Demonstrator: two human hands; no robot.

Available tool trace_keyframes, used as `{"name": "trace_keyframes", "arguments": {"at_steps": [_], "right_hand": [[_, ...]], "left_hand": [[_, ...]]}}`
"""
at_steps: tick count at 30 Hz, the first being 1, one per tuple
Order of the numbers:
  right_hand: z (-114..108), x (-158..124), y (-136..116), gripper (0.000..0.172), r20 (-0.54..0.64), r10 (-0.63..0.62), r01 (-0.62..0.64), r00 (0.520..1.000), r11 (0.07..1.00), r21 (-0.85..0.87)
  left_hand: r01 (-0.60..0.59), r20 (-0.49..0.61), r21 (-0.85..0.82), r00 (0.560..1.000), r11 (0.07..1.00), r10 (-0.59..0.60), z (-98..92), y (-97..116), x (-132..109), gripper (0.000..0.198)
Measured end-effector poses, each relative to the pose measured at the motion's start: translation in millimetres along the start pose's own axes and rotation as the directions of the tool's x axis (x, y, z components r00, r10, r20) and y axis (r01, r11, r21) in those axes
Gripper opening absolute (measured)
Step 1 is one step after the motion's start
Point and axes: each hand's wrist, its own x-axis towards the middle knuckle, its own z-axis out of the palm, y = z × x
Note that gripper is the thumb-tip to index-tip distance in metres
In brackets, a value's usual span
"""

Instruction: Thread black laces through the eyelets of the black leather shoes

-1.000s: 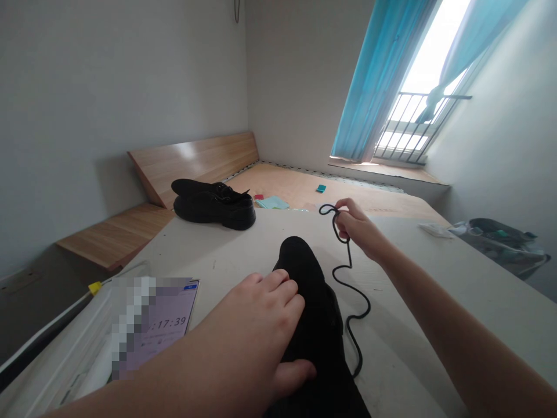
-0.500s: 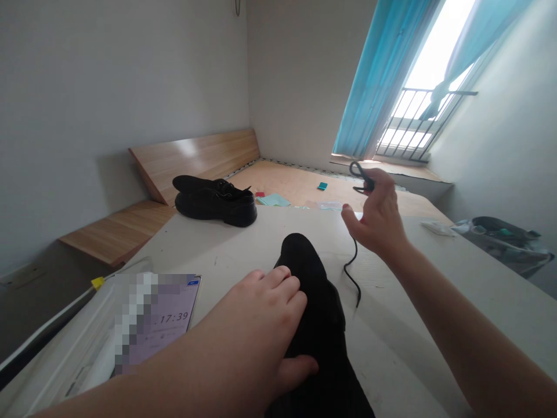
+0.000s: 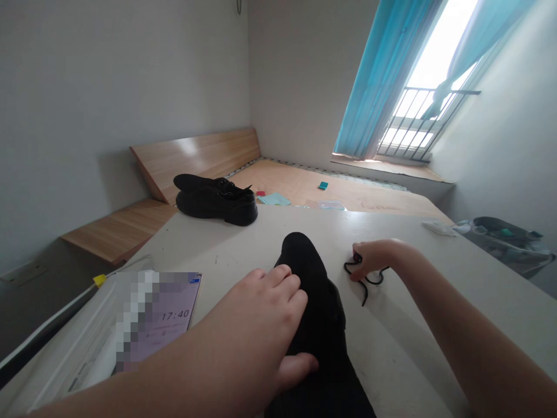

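Observation:
A black shoe [image 3: 304,261] points away from me at the near middle of the white table [image 3: 261,244]. My left hand [image 3: 274,313] lies over its upper, fingers curled on the left side and thumb lower down, gripping it. To the right of the shoe, my right hand [image 3: 369,259] is low over the tabletop, its fingers pinched on a black shoelace [image 3: 364,296]. Loops and a loose end of the lace lie on the table around the fingertips. A pair of black shoes [image 3: 213,200] rests at the table's far left edge.
At the left, a phone [image 3: 174,319] showing 17:40 lies by a clear plastic case [image 3: 82,348]. Beyond the table are a wooden bed board [image 3: 296,174] with a teal cloth [image 3: 274,199], and a bagged bin [image 3: 509,238] stands right.
My right hand has come down from above the far edge to the tabletop, bringing the lace with it. My left hand has stayed on the shoe.

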Motion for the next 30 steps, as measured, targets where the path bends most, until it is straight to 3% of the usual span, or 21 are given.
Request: {"name": "trace_keyframes", "arguments": {"at_steps": [5, 8, 10, 13, 17, 18, 19, 20, 21, 22, 23, 25, 27, 28, 30], "right_hand": [[-1, 5, -8, 0.023, -0.013, -0.114, 0.115, 0.993, 0.986, 0.123], [-2, 9, -9, 0.020, -0.143, -0.201, 0.237, 0.969, 0.919, 0.314], [-7, 4, -12, 0.020, -0.261, -0.258, 0.356, 0.930, 0.808, 0.469], [-19, -17, -22, 0.022, -0.452, -0.319, 0.552, 0.833, 0.510, 0.660], [-35, -63, -50, 0.018, -0.656, -0.296, 0.702, 0.694, 0.076, 0.708], [-36, -73, -58, 0.016, -0.687, -0.287, 0.705, 0.668, -0.053, 0.707], [-36, -83, -67, 0.015, -0.703, -0.280, 0.652, 0.654, -0.263, 0.712], [-35, -90, -76, 0.014, -0.705, -0.299, 0.577, 0.643, -0.416, 0.703], [-32, -96, -83, 0.013, -0.707, -0.325, 0.516, 0.629, -0.506, 0.692], [-29, -99, -89, 0.011, -0.701, -0.366, 0.492, 0.611, -0.518, 0.700], [-25, -101, -93, 0.010, -0.684, -0.427, 0.528, 0.592, -0.436, 0.729], [-19, -103, -94, 0.007, -0.596, -0.566, 0.690, 0.569, -0.064, 0.720], [-16, -103, -88, 0.007, -0.490, -0.658, 0.802, 0.572, 0.322, 0.503], [-16, -104, -82, 0.011, -0.451, -0.678, 0.813, 0.580, 0.444, 0.377], [-17, -108, -70, 0.023, -0.432, -0.670, 0.790, 0.603, 0.576, 0.209]], "left_hand": [[0.002, 0.004, 0.001, 1.000, 1.000, -0.002, -1.8, 1, 0, 0.050], [0.014, 0.013, 0.005, 1.000, 1.000, -0.014, -2.2, 1, 0, 0.051], [0.014, 0.023, 0.007, 1.000, 1.000, -0.014, -2.0, 1, 0, 0.053], [0.008, 0.026, 0.003, 1.000, 1.000, -0.008, -1.7, 1, 1, 0.051], [0.028, 0.038, -0.004, 0.999, 1.000, -0.027, -2.3, 2, 2, 0.046], [0.028, 0.036, -0.002, 0.999, 1.000, -0.028, -2.4, 3, 2, 0.047], [0.028, 0.033, 0.002, 0.999, 1.000, -0.028, -2.3, 3, 2, 0.049], [0.024, 0.031, 0.010, 0.999, 1.000, -0.025, -1.9, 3, 1, 0.050], [0.019, 0.032, 0.022, 0.999, 1.000, -0.020, -1.2, 3, 1, 0.050], [0.011, 0.026, 0.034, 1.000, 0.999, -0.012, -0.2, 3, 0, 0.050], [0.002, 0.005, 0.041, 1.000, 0.999, -0.002, 1.1, 2, -1, 0.049], [-0.021, -0.051, 0.022, 0.998, 1.000, 0.022, 3.6, 0, -2, 0.047], [-0.029, -0.086, -0.020, 0.996, 0.999, 0.027, 4.6, -2, -3, 0.050], [-0.023, -0.081, -0.038, 0.996, 0.999, 0.020, 4.1, -2, -4, 0.051], [-0.003, -0.043, -0.058, 0.999, 0.998, 0.001, 1.6, -2, -4, 0.051]]}}
